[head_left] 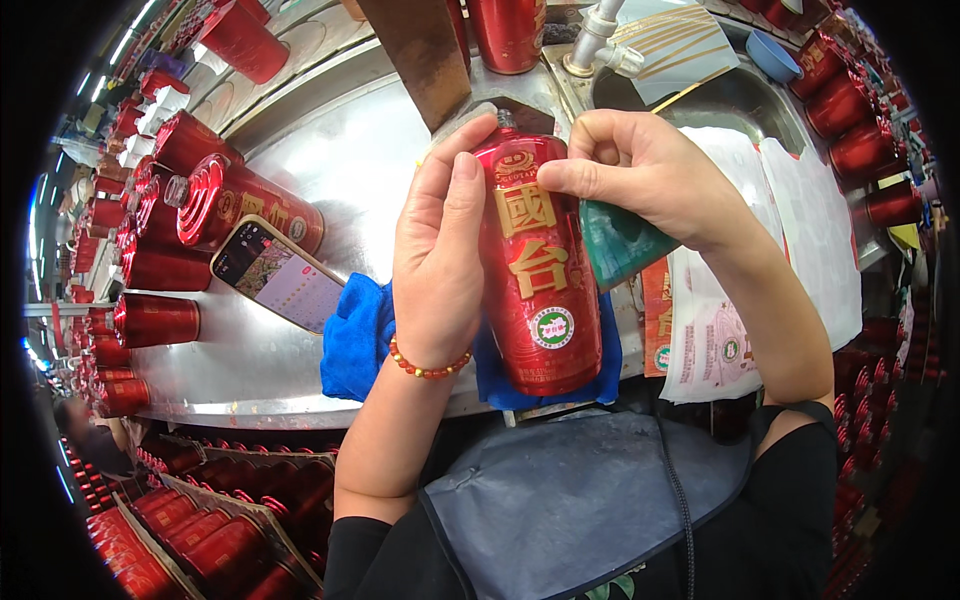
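A glossy red, tapering bottle with gold lettering and a round white-and-green sticker (541, 285) lies in front of the person, between the two hands, its neck pointing away and its base toward the body. The left hand (437, 240) is against the bottle's left side, fingers stretched up near the neck and thumb slightly apart from them; whether the fingers close behind the bottle cannot be told. The right hand (650, 175) is at the upper right, thumb tip on the bottle's front, the other fingers curled in; what they grip, if anything, is hidden. Just below that hand, beside the bottle, shows a flat green piece with a straight-edged corner (622, 245).

Bright blue cloth (358, 340) lies to the left of the left wrist, and more shows beneath the bottle's base. To the right are thin white printed sheets (712, 330). Farther left, a phone with a lit screen (277, 272) leans near another red bottle with a ringed top (262, 208) on the shiny metal worktop (240, 365).
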